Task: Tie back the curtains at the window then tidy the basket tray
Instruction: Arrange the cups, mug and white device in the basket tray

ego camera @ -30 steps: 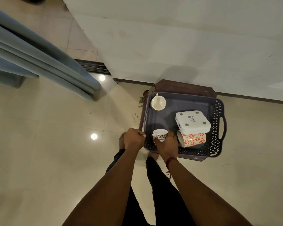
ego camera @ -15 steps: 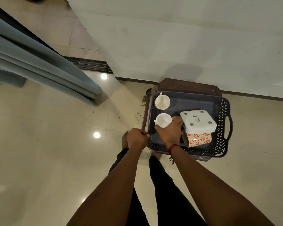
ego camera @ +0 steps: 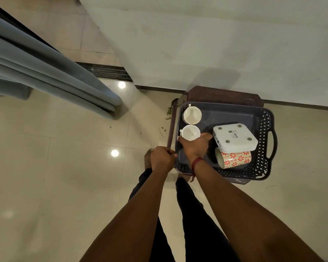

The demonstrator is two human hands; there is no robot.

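A dark grey basket tray (ego camera: 261, 167) rests on a brown stool (ego camera: 223, 94) by the wall. My left hand (ego camera: 162, 159) grips the tray's near left handle. My right hand (ego camera: 194, 146) holds a small white cup (ego camera: 189, 132) upright at the tray's left side, just in front of a second white cup (ego camera: 192, 115) in the far left corner. A white box (ego camera: 235, 138) leans on an orange-flowered mug (ego camera: 235, 159) lying on its side at the right. Grey-blue curtains (ego camera: 45, 72) hang at the left.
The stool stands against a white wall (ego camera: 216, 44). Glossy cream floor tiles (ego camera: 55, 176) spread to the left, with a few bits of leaf litter (ego camera: 167, 118) beside the stool. My legs (ego camera: 187, 205) in dark trousers stand just in front of the tray.
My right hand has carried the small cup from the tray's near edge to the left side, turned it upright and set it beside the other white cup. My left hand stays on the handle.
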